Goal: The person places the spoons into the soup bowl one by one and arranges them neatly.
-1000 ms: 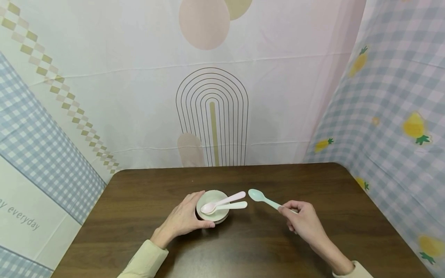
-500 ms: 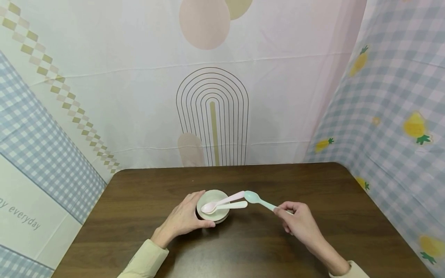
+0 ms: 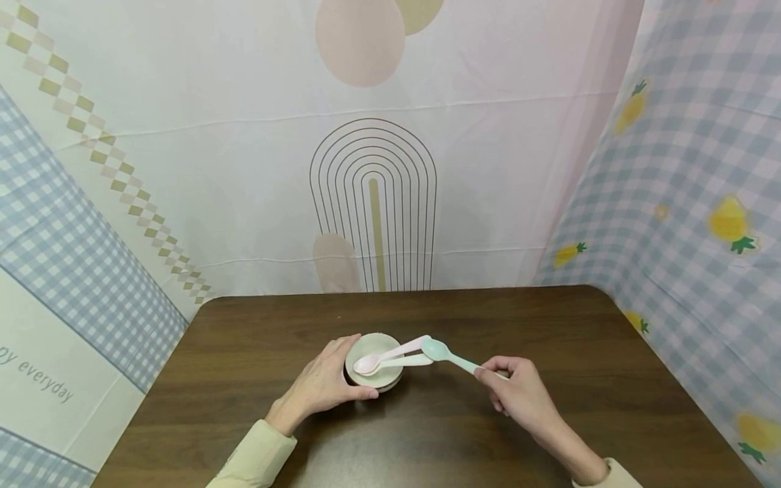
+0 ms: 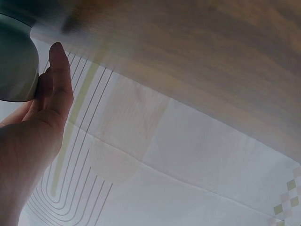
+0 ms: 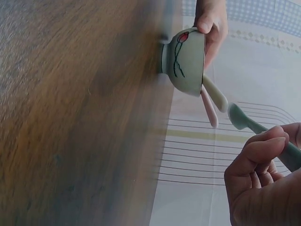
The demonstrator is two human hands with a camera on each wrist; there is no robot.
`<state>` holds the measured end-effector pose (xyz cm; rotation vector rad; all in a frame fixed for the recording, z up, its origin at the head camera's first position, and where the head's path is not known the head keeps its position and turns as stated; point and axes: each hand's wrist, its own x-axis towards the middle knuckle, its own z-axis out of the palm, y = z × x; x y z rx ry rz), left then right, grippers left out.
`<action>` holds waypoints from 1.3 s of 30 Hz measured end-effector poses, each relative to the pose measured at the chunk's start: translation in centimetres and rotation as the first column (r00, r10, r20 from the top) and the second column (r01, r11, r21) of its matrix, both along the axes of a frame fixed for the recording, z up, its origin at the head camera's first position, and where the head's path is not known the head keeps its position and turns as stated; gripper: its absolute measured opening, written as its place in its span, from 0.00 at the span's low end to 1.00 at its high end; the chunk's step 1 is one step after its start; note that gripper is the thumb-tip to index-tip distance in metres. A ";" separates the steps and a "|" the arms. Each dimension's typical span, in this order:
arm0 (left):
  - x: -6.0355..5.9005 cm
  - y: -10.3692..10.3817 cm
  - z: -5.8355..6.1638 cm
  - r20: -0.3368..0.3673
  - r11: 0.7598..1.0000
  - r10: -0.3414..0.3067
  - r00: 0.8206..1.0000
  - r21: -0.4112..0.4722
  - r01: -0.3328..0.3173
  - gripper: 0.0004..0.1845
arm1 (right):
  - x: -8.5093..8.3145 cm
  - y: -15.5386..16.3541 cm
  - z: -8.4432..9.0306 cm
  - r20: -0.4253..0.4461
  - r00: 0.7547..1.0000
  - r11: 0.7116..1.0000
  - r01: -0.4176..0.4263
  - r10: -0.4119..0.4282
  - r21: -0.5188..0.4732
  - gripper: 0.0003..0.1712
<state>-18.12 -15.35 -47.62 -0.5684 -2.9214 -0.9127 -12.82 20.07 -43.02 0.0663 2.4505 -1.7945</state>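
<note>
A small pale bowl (image 3: pixel 371 344) stands on the brown table; in the right wrist view its wall (image 5: pixel 190 66) carries a red flower with dark stems. My left hand (image 3: pixel 320 381) holds it from the left, thumb along the near side and fingers round the far side. Inside lie a pink spoon (image 3: pixel 401 350) and a cream spoon (image 3: pixel 410 361), their handles sticking out over the right rim. My right hand (image 3: pixel 518 392) pinches a mint-green spoon (image 3: pixel 459 362) by its handle. Its scoop points left and overlaps the two handle ends in the head view.
The dark wooden table (image 3: pixel 256 339) reaches back to a white patterned cloth (image 3: pixel 488 169). Blue checked cloth (image 3: pixel 689 203) with yellow pineapples hangs along the right side, and another checked cloth (image 3: pixel 67 251) along the left.
My right hand has moved a little to the left with the mint-green spoon, bringing its scoop up to the other handles. The left hand and the bowl have stayed in place.
</note>
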 end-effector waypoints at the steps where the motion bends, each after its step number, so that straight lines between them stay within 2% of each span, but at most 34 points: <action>1: 0.0 0.0 0.0 0.000 1.000 0.000 1.000 0.000 0.000 0.61 | 0.0 -0.1 0.0 0.002 1.000 1.000 -0.002 0.002 -0.001 0.14; 20: 0.0 0.0 0.0 0.005 1.000 0.000 1.000 0.002 0.000 0.61 | -0.1 -1.7 0.0 0.005 0.999 0.999 -0.040 0.040 -0.019 0.14; 39: -0.1 0.0 -0.1 0.006 1.000 -0.001 1.000 -0.003 0.001 0.62 | 0.0 -2.8 -0.1 -0.023 0.990 0.990 -0.137 0.138 0.016 0.10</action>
